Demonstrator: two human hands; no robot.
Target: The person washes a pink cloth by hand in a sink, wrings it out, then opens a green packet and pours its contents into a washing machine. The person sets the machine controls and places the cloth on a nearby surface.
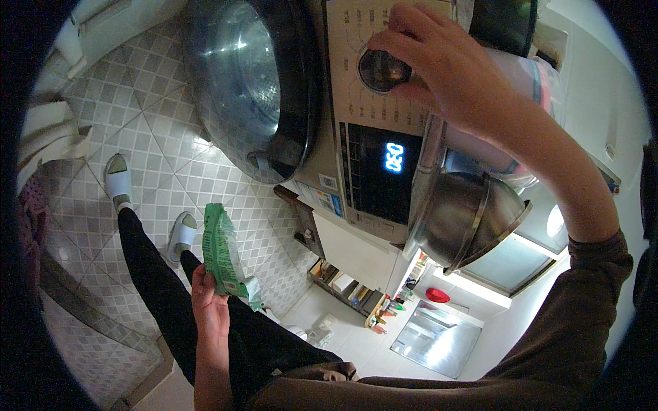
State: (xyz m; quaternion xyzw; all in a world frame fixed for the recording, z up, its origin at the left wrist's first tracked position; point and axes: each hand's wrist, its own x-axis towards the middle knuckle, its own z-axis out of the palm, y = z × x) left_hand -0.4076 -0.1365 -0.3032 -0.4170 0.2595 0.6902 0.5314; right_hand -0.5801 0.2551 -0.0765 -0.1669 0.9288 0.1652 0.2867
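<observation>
My right hand [455,77] is curled around the round dark dial [378,72] of a front-loading washing machine, its fingers and thumb on the dial's edge. Beside the dial, white digits glow on the black display [378,190] of the control panel [352,38]. The machine's round glass door [241,77] is at the upper left of that panel. Lower down, my left hand [212,311] pinches a crumpled green plastic packet [218,244] by one end, above the floor. Printed writing covers part of the packet.
A metal basin [457,221] and a translucent plastic tub [529,97] are on the machine beside my right forearm. Below are a shelf [349,287] with several small items and a mirror [437,339]. My slippered feet rest on the tiled floor [159,128].
</observation>
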